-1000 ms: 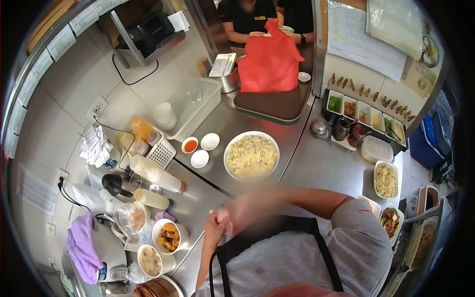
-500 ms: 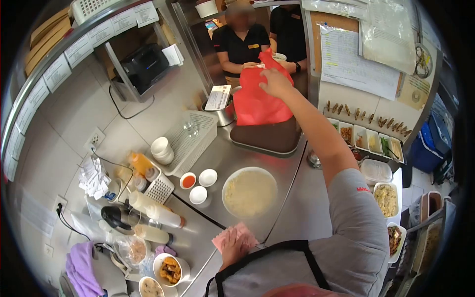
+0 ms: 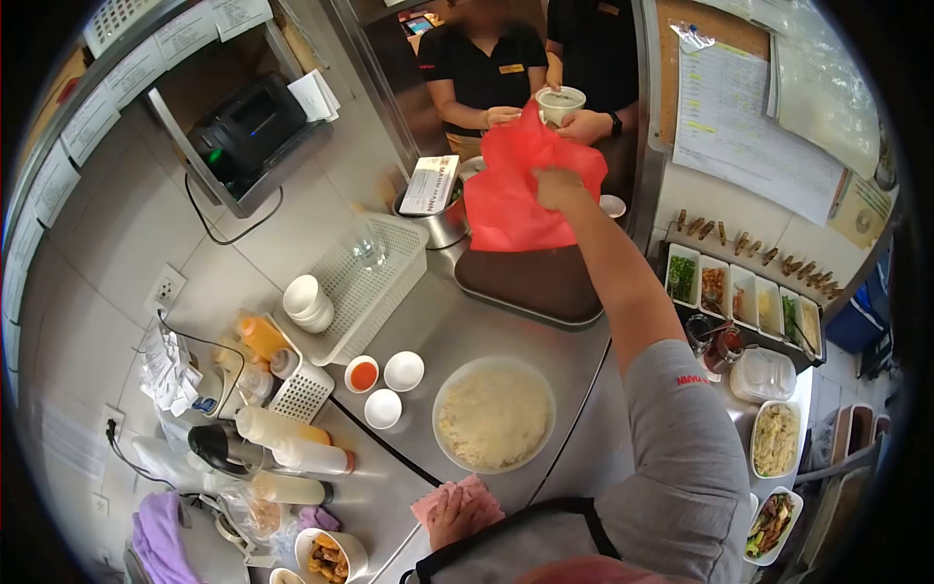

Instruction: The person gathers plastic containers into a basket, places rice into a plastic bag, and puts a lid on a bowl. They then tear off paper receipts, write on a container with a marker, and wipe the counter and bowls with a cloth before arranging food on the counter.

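At the counter's near edge my left hand (image 3: pixel 454 516) presses on a folded pink cloth (image 3: pixel 420 507), its fingers bent over it. My right arm stretches far forward, and my right hand (image 3: pixel 562 188) is closed on a red plastic bag (image 3: pixel 518 214). The bag stands puffed up on a brown tray (image 3: pixel 530 284) at the pass-through window. Between my arms sits a round container of pale food (image 3: pixel 493 414), apparently rice, under a hazy cover. Three small white cups, one with red sauce (image 3: pixel 364 374), stand left of it.
Two people in black shirts stand beyond the window; one holds a white bowl (image 3: pixel 560 104). To the left are a white basket (image 3: pixel 375 277), squeeze bottles (image 3: pixel 311 456) and a bowl of fried pieces (image 3: pixel 331 557). Ingredient tubs (image 3: pixel 741 292) and filled food boxes (image 3: pixel 775 440) line the right.
The red bag has sunk lower and spread, with my right hand now lower on it. The bowl in the other person's hands shows more fully. My view has shifted slightly; my left hand stays on the cloth.
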`<state>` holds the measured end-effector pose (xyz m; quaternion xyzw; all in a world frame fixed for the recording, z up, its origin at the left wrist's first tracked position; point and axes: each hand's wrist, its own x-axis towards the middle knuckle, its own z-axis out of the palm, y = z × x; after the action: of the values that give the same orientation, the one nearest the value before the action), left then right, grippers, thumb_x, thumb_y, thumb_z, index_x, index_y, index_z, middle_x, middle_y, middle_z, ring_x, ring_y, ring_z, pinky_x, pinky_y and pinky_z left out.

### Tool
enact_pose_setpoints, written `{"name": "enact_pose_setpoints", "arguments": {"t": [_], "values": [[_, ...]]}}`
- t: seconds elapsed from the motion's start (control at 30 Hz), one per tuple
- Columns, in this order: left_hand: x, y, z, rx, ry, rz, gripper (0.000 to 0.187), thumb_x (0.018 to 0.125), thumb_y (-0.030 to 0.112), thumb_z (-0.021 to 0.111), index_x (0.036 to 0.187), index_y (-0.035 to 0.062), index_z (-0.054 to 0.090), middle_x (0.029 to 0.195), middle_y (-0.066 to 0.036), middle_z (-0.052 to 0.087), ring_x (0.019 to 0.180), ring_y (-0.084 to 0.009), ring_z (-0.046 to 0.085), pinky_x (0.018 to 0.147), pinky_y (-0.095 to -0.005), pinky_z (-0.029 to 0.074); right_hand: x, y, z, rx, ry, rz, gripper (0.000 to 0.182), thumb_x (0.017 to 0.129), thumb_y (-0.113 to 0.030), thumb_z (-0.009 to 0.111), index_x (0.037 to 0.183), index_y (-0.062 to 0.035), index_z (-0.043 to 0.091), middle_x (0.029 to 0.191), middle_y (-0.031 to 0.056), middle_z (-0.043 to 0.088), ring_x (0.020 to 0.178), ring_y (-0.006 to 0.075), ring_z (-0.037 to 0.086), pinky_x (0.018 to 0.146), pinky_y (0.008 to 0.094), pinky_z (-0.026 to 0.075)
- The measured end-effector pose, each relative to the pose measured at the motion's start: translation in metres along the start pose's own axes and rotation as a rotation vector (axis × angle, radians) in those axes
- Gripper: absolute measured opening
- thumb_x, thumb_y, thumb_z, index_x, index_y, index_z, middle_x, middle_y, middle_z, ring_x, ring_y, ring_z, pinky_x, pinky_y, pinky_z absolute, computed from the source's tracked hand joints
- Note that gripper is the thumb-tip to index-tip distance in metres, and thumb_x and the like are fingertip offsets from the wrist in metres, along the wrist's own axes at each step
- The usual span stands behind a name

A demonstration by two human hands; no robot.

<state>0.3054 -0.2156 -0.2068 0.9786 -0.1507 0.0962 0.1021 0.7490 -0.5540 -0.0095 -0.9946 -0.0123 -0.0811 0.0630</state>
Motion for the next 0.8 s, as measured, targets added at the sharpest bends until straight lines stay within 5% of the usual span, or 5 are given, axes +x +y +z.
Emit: {"name": "enact_pose_setpoints", "arguments": {"t": [0.13,0.33,0.57,0.67,0.8], "values": [[0.0,0.002,0.001,0.015,-0.016,-0.021,0.034,0.062,0.03,0.061,0.094,0.0202,0.056,0.113,-0.005,0.046,0.105,-0.0267,0.044,0.077,-0.0399,0.035,-0.01,0.012,0.049,0.001,-0.156,0.041,0.045,0.071,-0.014,0.042,0.116,-0.0129,0.041,0.107,0.0116,0.051,0.097,0.0255,0.05,0.08,0.0383,0.04],[0.0,0.001,0.002,-0.07,0.026,-0.013,0.036,0.061,0.028,0.062,0.095,0.0198,0.055,0.112,-0.006,0.046,0.106,-0.0278,0.042,0.077,-0.0413,0.035,-0.03,0.024,0.068,0.055,-0.058,0.043,0.041,0.07,-0.015,0.047,0.11,-0.0129,0.047,0.105,0.0121,0.051,0.096,0.0276,0.05,0.079,0.0382,0.04],[0.006,0.003,-0.021,-0.089,-0.102,0.058,0.042,0.064,0.028,0.061,0.102,0.013,0.051,0.114,-0.014,0.043,0.107,-0.0343,0.038,0.081,-0.0455,0.032,-0.089,-0.017,0.03,0.353,0.636,-0.166,0.028,0.069,-0.019,0.056,0.097,-0.0114,0.055,0.097,0.0099,0.051,0.095,0.0271,0.046,0.081,0.0413,0.036],[-0.001,-0.004,-0.023,-0.375,0.153,-0.134,0.046,0.065,0.028,0.061,0.103,0.0056,0.049,0.116,-0.018,0.039,0.106,-0.038,0.035,0.084,-0.0472,0.029,-0.117,-0.023,0.021,0.537,0.81,-0.269,0.025,0.069,-0.014,0.057,0.093,-0.0095,0.056,0.093,0.0122,0.051,0.089,0.0281,0.048,0.077,0.0375,0.038],[-0.024,0.002,-0.036,-0.073,0.326,-0.555,0.044,0.065,0.026,0.061,0.098,-0.0003,0.048,0.115,-0.022,0.036,0.105,-0.0395,0.033,0.086,-0.0472,0.026,-0.172,-0.003,0.056,0.934,0.831,-0.159,0.022,0.07,-0.007,0.058,0.091,-0.0051,0.055,0.082,0.0122,0.053,0.075,0.0219,0.052,0.068,0.0288,0.042]]}}
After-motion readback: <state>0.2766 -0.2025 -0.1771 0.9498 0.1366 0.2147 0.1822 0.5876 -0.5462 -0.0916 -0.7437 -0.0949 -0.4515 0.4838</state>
